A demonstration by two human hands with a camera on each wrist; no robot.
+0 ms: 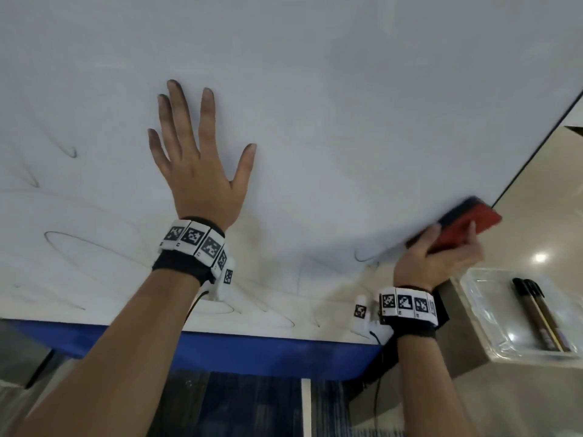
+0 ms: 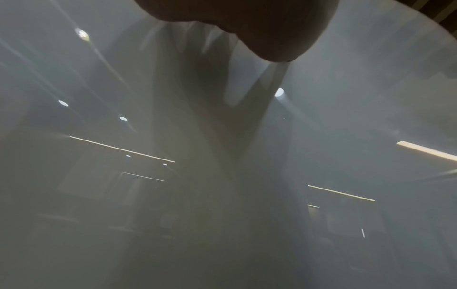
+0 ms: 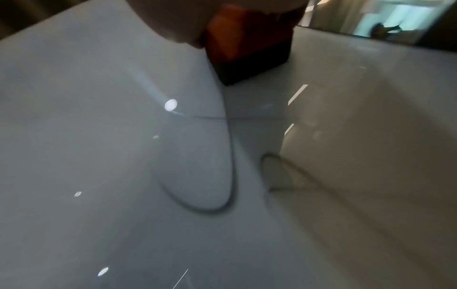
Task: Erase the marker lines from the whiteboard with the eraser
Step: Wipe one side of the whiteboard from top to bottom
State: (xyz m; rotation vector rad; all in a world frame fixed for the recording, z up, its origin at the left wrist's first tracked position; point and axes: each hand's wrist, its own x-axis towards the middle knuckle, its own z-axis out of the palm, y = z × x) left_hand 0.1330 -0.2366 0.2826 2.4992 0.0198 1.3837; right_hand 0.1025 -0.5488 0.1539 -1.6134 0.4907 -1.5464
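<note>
A large whiteboard fills the head view, with looping black marker lines across its lower part. My left hand lies flat on the board with its fingers spread, the fingertips smudged dark. My right hand grips a red eraser with a black felt face, pressed to the board near its right edge. In the right wrist view the eraser sits on the board above a curved marker line. The left wrist view shows only the palm against the glossy board.
A clear plastic tray with dark markers stands on a ledge at the lower right. The board's blue bottom edge runs below my wrists, and its dark right edge slants upward. Carpet lies below.
</note>
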